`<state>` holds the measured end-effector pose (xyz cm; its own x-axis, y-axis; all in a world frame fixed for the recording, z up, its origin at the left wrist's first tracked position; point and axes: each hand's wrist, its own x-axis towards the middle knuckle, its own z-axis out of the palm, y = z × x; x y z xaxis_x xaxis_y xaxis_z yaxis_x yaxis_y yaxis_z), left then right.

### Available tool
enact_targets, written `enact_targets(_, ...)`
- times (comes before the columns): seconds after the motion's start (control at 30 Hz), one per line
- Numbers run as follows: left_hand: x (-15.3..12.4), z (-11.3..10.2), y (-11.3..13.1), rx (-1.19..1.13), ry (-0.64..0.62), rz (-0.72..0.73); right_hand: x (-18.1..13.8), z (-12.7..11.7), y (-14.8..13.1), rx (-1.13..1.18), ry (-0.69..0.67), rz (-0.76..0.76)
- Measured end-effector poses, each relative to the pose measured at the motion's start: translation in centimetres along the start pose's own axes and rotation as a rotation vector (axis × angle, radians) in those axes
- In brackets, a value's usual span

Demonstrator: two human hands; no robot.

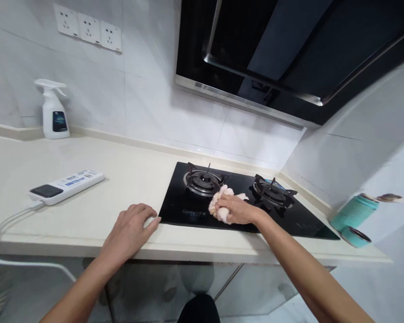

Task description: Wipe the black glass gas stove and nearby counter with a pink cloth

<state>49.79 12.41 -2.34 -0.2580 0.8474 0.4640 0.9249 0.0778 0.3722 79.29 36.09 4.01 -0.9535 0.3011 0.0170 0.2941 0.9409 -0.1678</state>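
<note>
My right hand (pixel 237 209) is closed on a bunched pale pink cloth (pixel 215 202). The cloth presses against the black glass gas stove (pixel 175 197), just in front of the left burner (pixel 204 180). My left hand (pixel 131 226) rests on the countertop by the stove's front left corner. Its fingers are curled, and a small whitish patch shows between thumb and forefinger; I cannot make out what it is. Farther right on the stove sits the second burner (pixel 274 194).
A white spray bottle (pixel 54 112) stands by the wall at the left. In front of it lies a white power bank (pixel 67 186) with a white cable (pixel 6 262) hanging over the counter edge. Teal containers (pixel 355 213) stand at the right. A black range hood (pixel 256 58) overhangs the stove.
</note>
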Motion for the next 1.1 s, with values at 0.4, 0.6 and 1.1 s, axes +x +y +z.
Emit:
enact_targets(0.4,0.7,0.2,-1.8,-0.104,-0.047,-0.071,-9.2,5.2,-1.3,0.037,0.438,0.128)
enact_targets(0.6,0.6,0.2,-1.2,-0.077,-0.045,-0.059,-17.6,5.1,5.5,-0.103,0.381,0.581)
enact_targets(1.1,0.1,0.0,0.1,-0.152,-0.027,-0.129,-17.6,8.9,5.7,-0.488,0.593,0.655)
